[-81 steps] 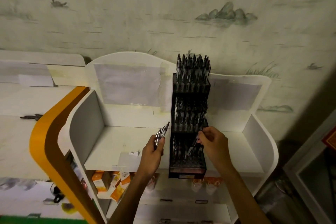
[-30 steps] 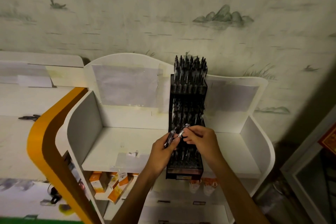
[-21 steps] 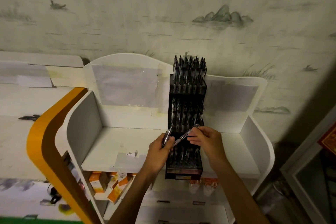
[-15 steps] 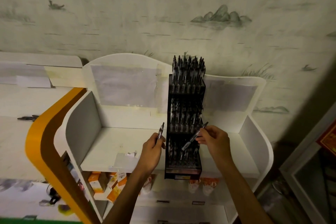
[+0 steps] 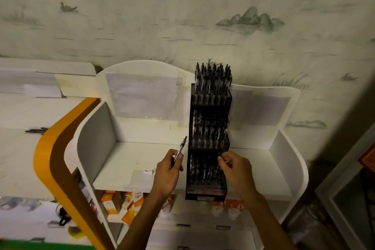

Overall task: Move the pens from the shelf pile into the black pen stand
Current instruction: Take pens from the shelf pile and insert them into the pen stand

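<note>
Left hand (image 5: 167, 170) grips pen (image 5: 180, 150), tip toward 1 o'clock, beside black pen stand (image 5: 209, 136). Right hand (image 5: 236, 170) pinches dark pen in bottom tier; stand nearly full.

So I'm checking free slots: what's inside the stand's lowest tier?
The black pen stand's lowest tier holds upright pens; the right hand covers its right side, and darkness hides any empty slots.

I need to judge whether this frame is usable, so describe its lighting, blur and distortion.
Head view: dim, yellowish light with dark vignetting at the right edge and corners; wide-angle lens bows the white shelf; the pens in the black pen stand merge into a dark mass; the pen in the left hand stays readable; the right hand is slightly soft.
</note>
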Motion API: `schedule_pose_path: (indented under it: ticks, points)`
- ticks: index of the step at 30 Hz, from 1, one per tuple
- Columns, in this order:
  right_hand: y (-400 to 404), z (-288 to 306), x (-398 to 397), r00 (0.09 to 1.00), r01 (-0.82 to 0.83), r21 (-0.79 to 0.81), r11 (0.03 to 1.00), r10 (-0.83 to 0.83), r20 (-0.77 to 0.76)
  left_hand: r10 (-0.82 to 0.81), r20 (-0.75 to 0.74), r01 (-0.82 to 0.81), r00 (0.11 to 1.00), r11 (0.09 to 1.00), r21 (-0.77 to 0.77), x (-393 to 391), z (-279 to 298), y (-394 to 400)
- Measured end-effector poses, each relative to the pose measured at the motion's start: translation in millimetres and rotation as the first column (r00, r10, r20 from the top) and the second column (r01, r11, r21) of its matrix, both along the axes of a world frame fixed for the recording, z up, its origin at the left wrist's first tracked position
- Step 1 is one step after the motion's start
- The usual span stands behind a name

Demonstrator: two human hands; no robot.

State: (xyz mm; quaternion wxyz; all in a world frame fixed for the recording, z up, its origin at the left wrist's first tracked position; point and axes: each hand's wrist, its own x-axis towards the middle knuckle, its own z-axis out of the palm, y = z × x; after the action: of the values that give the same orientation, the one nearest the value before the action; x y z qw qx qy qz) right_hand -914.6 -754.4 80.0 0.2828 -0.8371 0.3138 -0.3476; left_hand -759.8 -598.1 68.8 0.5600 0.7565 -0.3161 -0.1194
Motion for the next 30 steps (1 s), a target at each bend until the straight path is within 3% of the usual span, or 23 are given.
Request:
schedule_pose_path:
  ticks: [20,24,30]
  points:
    - [4,-24,-4,0.945,0.028,-0.024,0.999,-0.035,-0.326,-0.097,-0.017,0.095,0.995,0.993,-0.071,-5,-2,-3]
    - [-2,-22,-6,0.950,0.034,0.008,0.999,-0.030,-0.310,-0.109,-0.024,0.107,0.994,0.992,-0.059,-6,-2,-3]
    - [-2,3,-3,0.990,0.074,0.033,0.997,-0.070,-0.119,-0.163,-0.016,0.162,0.987,0.986,-0.050,-4,6,-11]
